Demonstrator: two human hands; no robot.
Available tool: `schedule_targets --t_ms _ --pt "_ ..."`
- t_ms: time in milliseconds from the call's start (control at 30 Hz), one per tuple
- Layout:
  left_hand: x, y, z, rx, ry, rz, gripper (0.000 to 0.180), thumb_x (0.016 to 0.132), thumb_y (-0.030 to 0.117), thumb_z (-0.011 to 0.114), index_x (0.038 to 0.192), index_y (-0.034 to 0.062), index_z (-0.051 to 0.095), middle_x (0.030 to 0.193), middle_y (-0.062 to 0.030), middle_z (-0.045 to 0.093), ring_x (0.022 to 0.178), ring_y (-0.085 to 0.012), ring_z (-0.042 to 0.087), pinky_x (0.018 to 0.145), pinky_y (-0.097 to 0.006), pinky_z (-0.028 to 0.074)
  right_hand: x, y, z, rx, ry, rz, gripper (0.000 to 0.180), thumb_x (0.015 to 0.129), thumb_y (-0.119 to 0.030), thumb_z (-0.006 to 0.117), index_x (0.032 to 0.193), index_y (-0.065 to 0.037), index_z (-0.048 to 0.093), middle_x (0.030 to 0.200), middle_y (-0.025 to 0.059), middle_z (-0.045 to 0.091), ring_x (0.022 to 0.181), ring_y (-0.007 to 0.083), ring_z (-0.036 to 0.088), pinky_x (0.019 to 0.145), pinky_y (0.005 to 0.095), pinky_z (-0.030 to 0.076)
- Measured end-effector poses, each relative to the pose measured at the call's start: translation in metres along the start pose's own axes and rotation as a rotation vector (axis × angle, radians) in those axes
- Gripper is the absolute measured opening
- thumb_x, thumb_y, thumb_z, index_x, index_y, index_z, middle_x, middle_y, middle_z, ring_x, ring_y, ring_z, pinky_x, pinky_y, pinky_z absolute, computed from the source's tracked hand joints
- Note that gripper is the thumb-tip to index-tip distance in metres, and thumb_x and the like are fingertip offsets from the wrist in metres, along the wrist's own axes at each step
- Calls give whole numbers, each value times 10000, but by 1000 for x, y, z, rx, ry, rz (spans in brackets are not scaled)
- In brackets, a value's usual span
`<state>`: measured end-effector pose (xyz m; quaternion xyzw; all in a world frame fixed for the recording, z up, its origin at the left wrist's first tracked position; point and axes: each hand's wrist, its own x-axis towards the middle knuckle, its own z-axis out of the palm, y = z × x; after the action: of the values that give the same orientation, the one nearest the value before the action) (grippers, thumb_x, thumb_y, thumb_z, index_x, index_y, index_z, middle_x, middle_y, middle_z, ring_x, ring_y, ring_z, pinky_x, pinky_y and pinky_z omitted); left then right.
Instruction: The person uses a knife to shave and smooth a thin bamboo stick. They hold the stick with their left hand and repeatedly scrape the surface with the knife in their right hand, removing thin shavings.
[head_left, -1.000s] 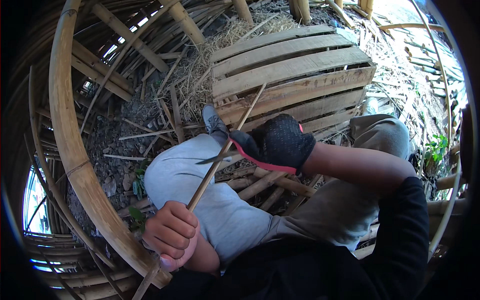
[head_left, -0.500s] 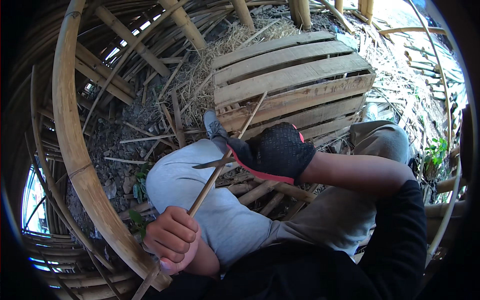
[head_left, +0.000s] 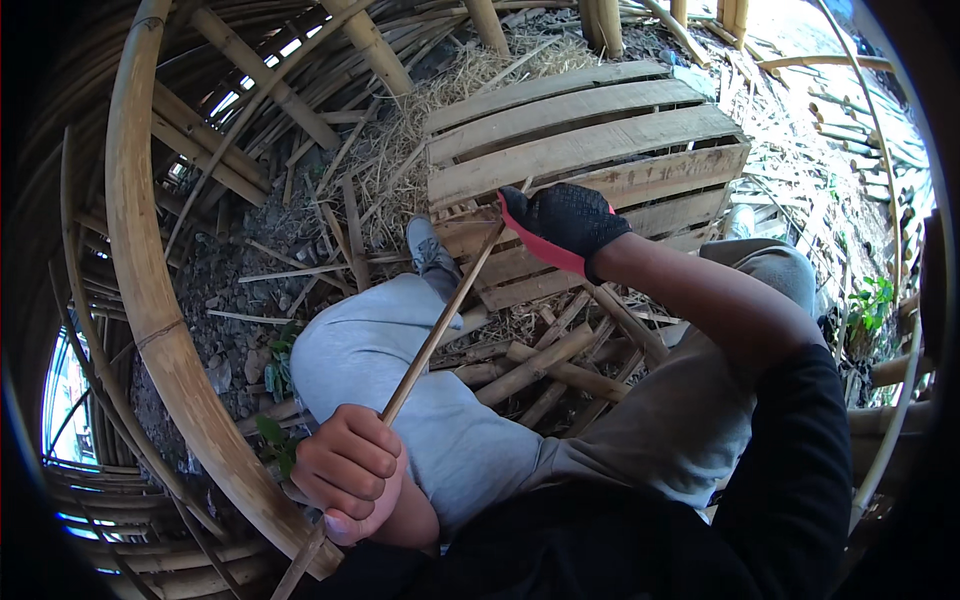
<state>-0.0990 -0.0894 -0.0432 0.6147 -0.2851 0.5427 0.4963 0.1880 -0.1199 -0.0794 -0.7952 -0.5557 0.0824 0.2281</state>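
Your right hand [head_left: 565, 225], in a black textured glove with pinkish-red edging, has moved farther away along the slim tan bamboo stick [head_left: 430, 345], and the dark blade that jutted left from it half a second ago has dropped out of sight.

At the left, a thick tan bamboo pole [head_left: 160, 330] stands where it did; its near end is partly behind your bare left hand [head_left: 348, 465]. That hand is wrapped firmly around the stick, as before, covering a stretch of it. The stick's near end is cut off by the lower edge; from your fist it slants far and right, above your light grey trousers [head_left: 390, 350].

Farther right, your gloved fingers are curled closed at the stick's far part, with only its tip showing beyond. You cannot tell what lies inside that grip. Behind is the slatted pale wooden crate [head_left: 600, 140], and more cut bamboo pieces [head_left: 540, 365] now show nearer you.
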Motion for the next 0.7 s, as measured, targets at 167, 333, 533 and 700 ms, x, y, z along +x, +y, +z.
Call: schedule_targets --t_ms 167,333,533,700 --pt "-4 6 -12 29 34 -4 625 998 200 488 419 145 261 381 71 220 296 -60 212 373 -220 187 -36 -33 8 53 -16 -183 565 1051 -508 319 952 -97 693 660 246 627 661 450 647 631 518 526" --pt "2 7 -6 7 -13 -28 625 995 200 493 415 146 266 380 71 217 296 -60 208 378 -220 177 18 34 4 -154 21 166 603 1047 -519 289 984 -89 707 747 222 677 763 427 679 718 509 542" --pt "-7 8 -7 30 12 -29 623 995 201 497 420 145 264 381 65 213 299 -61 199 383 -219 171 -23 -26 0 -73 -9 -228 597 1045 -508 296 938 -114 731 722 224 673 745 423 681 705 511 548" --pt "-2 8 -10 19 10 -24 615 997 206 483 424 150 269 379 63 212 301 -59 196 386 -226 172 25 40 7 -223 65 50 569 1041 -539 294 1081 -137 695 735 215 680 720 410 681 707 519 542"
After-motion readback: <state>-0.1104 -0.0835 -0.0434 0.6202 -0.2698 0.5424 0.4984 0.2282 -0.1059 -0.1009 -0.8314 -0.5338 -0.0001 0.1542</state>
